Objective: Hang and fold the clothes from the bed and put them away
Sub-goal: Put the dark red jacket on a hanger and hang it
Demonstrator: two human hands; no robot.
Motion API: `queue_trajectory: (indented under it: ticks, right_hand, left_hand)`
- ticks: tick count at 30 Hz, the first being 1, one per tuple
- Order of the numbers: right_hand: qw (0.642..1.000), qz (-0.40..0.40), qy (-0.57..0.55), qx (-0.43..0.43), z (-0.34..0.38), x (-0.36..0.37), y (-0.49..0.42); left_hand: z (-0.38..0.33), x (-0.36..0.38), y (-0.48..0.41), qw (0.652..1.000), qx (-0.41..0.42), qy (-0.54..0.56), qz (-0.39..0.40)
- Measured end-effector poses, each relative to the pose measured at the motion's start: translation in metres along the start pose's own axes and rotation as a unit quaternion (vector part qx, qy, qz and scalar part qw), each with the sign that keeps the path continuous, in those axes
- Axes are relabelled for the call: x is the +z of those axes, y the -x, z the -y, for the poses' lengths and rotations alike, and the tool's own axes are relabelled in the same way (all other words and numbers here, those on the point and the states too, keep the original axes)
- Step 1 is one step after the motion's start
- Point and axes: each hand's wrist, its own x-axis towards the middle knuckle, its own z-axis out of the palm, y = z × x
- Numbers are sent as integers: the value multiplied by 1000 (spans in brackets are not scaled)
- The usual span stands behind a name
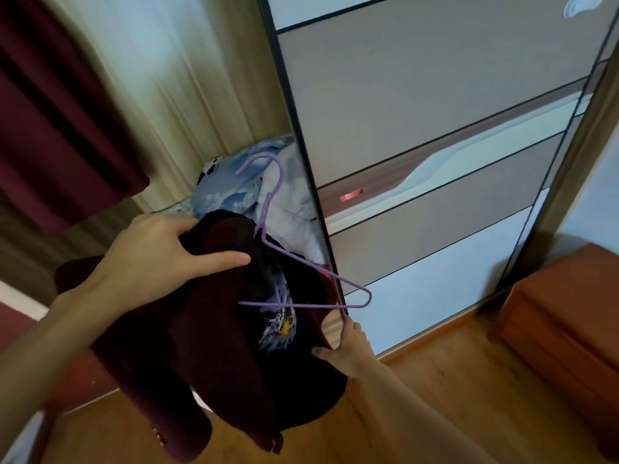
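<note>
A dark maroon jacket [201, 329] and a black garment with a pale flower print [284, 329] hang bunched on a purple wire hanger [268, 209], hook pointing up. My left hand [157, 259] grips the maroon fabric near the collar. My right hand [348, 346] is at the lower edge of the sliding wardrobe door [435, 162], its fingers curled around the dark frame beside the black garment.
A heap of blue-and-white bedding [241, 189] sits inside the wardrobe gap behind the hanger. Maroon and cream curtains [100, 112] hang at the left. An orange-brown wooden cabinet [569, 313] stands on the wooden floor [435, 380] at the right.
</note>
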Motion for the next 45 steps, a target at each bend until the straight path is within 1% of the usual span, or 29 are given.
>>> queue_trajectory:
  ticks: [3, 6, 8, 11, 14, 15, 17, 20, 21, 23, 26, 29, 31, 32, 33, 34, 35, 36, 37, 38, 39, 40, 41, 42, 43, 45]
  right_hand:
    - [998, -21, 9, -60, 33, 3, -17]
    - [993, -32, -71, -92, 61, 10, -35]
    - [987, -54, -91, -121, 73, 21, -49]
    - [972, -112, -95, -184, 93, 18, -56]
    - [969, -146, -55, -193, 130, -18, -47]
    - [972, -143, -34, -185, 143, -31, -43]
    - [974, -134, -25, -182, 170, -52, -32]
    - [967, -140, -84, -196, 213, -73, -3]
    - [963, -139, -100, -209, 228, -78, 9]
    - [960, -116, -86, -240, 256, -81, 37]
    - [947, -78, -49, -308, 289, -67, 82]
    - [926, -36, -51, -372, 311, -39, 126]
    - [906, 15, -52, -419, 320, -24, 148]
    - [894, 34, -25, -447, 321, -22, 154]
    - [878, 38, 33, -475, 321, -25, 158]
    - [857, 15, 114, -503, 318, -32, 162]
    - [827, -36, 185, -529, 316, -43, 165]
    - [795, -104, 228, -552, 313, -58, 166]
    - [768, -172, 243, -567, 311, -75, 166]
    - [759, -219, 242, -564, 311, -93, 163]
    - [770, -243, 247, -536, 313, -109, 161]
    - [797, -227, 249, -501, 318, -121, 158]
    - [826, -179, 236, -479, 324, -129, 153]
    - [846, -131, 209, -472, 330, -130, 150]
    - [857, -103, 177, -473, 331, -127, 147]
    - [868, -100, 145, -464, 329, -118, 144]
  left_hand:
    - [13, -24, 16, 998, -15, 46, -26]
    - [24, -47, 39, 994, -24, 94, -44]
    - [37, -60, 54, 992, -44, 110, -52]
    - [65, -72, 73, 988, -72, 116, -78]
    - [95, -75, 95, 982, -114, 114, -99]
    - [104, -73, 101, 980, -132, 106, -102]
    - [124, -67, 111, 975, -172, 86, -107]
    - [138, -53, 119, 971, -201, 78, -106]
    - [139, -49, 119, 971, -201, 81, -103]
    - [142, -40, 117, 971, -197, 86, -104]
    - [148, -26, 107, 966, -197, 92, -140]
    - [145, -18, 96, 950, -194, 152, -191]
    - [149, -18, 94, 922, -206, 246, -216]
    - [153, -20, 94, 905, -205, 296, -228]
    - [159, -22, 94, 887, -201, 338, -241]
    - [164, -25, 96, 873, -195, 371, -252]
    - [167, -29, 98, 860, -184, 396, -264]
    - [169, -34, 101, 850, -173, 416, -274]
    - [171, -39, 102, 841, -164, 433, -282]
    - [174, -43, 104, 833, -155, 448, -286]
    - [175, -48, 105, 827, -143, 462, -287]
    - [176, -52, 104, 824, -127, 472, -287]
    - [177, -56, 103, 823, -106, 480, -285]
    - [178, -59, 100, 825, -82, 484, -280]
    - [178, -63, 97, 830, -57, 484, -272]
    - [178, -69, 86, 844, -27, 471, -254]
